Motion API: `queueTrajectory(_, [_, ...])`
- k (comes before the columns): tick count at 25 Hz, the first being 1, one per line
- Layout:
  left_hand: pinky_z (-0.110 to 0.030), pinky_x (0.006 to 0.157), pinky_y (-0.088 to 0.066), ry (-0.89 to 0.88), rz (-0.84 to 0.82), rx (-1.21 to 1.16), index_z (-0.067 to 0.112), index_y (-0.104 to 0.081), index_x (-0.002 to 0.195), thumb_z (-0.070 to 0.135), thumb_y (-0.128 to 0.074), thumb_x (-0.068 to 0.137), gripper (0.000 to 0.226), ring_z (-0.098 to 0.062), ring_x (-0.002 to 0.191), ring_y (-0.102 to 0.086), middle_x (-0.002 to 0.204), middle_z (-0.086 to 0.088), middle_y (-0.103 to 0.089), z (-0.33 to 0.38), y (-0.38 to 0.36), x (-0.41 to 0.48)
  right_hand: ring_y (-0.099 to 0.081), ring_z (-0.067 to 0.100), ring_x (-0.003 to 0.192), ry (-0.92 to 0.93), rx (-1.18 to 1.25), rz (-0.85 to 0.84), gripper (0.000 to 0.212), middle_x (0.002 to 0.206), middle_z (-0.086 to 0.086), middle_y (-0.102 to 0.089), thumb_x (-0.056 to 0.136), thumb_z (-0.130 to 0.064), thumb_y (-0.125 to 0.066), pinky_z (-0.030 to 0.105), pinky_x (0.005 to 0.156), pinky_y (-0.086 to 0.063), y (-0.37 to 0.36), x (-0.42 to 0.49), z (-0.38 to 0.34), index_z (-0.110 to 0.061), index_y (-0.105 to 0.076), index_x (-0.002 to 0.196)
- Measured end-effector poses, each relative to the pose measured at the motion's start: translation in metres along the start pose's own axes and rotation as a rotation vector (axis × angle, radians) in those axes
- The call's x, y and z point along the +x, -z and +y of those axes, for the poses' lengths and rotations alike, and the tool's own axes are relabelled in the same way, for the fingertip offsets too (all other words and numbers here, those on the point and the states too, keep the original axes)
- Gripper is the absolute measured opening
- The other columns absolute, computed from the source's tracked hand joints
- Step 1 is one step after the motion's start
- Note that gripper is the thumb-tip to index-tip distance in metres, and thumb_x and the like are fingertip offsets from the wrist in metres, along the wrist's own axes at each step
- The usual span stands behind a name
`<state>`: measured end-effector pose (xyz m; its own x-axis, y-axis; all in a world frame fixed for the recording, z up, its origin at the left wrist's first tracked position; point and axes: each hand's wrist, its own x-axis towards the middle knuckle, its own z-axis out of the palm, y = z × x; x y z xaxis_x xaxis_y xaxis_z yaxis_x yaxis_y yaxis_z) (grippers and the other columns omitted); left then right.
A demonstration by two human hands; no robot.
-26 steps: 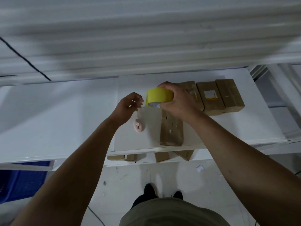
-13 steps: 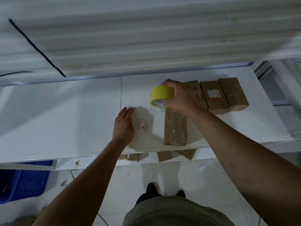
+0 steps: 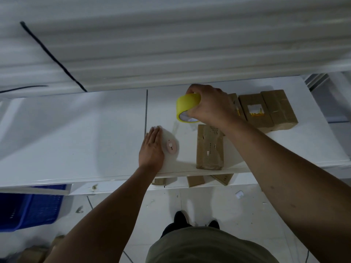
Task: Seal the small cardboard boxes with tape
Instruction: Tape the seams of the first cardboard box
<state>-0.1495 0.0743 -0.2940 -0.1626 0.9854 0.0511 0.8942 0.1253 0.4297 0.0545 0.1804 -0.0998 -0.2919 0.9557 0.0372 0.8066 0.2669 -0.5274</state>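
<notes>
Overhead, right hand gripping yellow tape, left hand flat on table, label illegible

No writing in view is sharp enough to read.

A white label with yellow-orange marks along its lower edge sits on top of the middle cardboard box in the far row; its print is too small to make out. The near cardboard box carries a few lines of small dark print at its far end, blurred beyond reading. The pale inner core of the yellow tape roll shows a bluish smear, with no letters discernible.
</notes>
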Motion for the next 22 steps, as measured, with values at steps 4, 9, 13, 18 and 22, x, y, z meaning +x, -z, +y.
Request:
queueTrajectory(4, [-0.034,0.131,-0.021,0.025,0.023,-0.008,0.007,-0.036,0.163,0.002,-0.041,0.102,0.062,-0.023,0.161,-0.026,0.170,-0.008,-0.037,0.006,0.003,-0.001,-0.067,0.026,0.104,-0.076,-0.032,0.010,0.055,0.110,-0.010,-0.071,0.057,-0.032,-0.078,0.030,0.076,-0.040,0.006,-0.001,0.003,-0.039,-0.069,0.111])
queueTrajectory(9, [-0.038,0.128,-0.029,0.044,0.003,-0.040,0.004,-0.043,0.158,0.002,-0.042,0.102,0.056,-0.029,0.157,-0.035,0.165,-0.012,-0.044,0.010,0.009,-0.001,-0.069,0.029,0.109,-0.095,-0.048,0.084,0.055,0.118,-0.008,-0.073,0.062,-0.033,-0.074,0.030,0.077,-0.038,0.001,-0.002,0.000,-0.043,-0.070,0.117])
queueTrajectory(13, [-0.046,0.091,-0.048,0.169,0.203,-0.111,0.010,-0.061,0.106,0.048,-0.055,0.101,0.038,-0.030,0.102,-0.057,0.107,-0.008,-0.063,0.018,0.011,-0.020,-0.068,0.029,0.112,-0.156,0.001,0.050,0.053,0.121,-0.008,-0.073,0.069,-0.038,-0.075,0.030,0.078,-0.039,-0.005,0.004,0.000,-0.043,-0.070,0.121])
queueTrajectory(18, [-0.042,0.089,-0.044,0.245,0.126,-0.024,0.019,-0.063,0.100,0.059,-0.064,0.096,0.039,-0.026,0.102,-0.057,0.102,0.002,-0.063,0.037,-0.001,-0.032,-0.067,0.027,0.107,-0.148,0.042,0.027,0.050,0.108,-0.011,-0.069,0.068,-0.042,-0.072,0.029,0.076,-0.037,-0.007,0.007,-0.005,-0.044,-0.068,0.118])
queueTrajectory(22, [-0.042,0.088,-0.044,0.171,0.169,-0.054,0.020,-0.067,0.102,0.052,-0.062,0.100,0.032,-0.028,0.101,-0.060,0.103,0.002,-0.066,0.031,0.000,-0.045,-0.068,0.027,0.106,-0.173,0.058,0.002,0.050,0.102,-0.012,-0.066,0.067,-0.044,-0.072,0.030,0.076,-0.038,-0.006,0.010,-0.004,-0.044,-0.068,0.118])
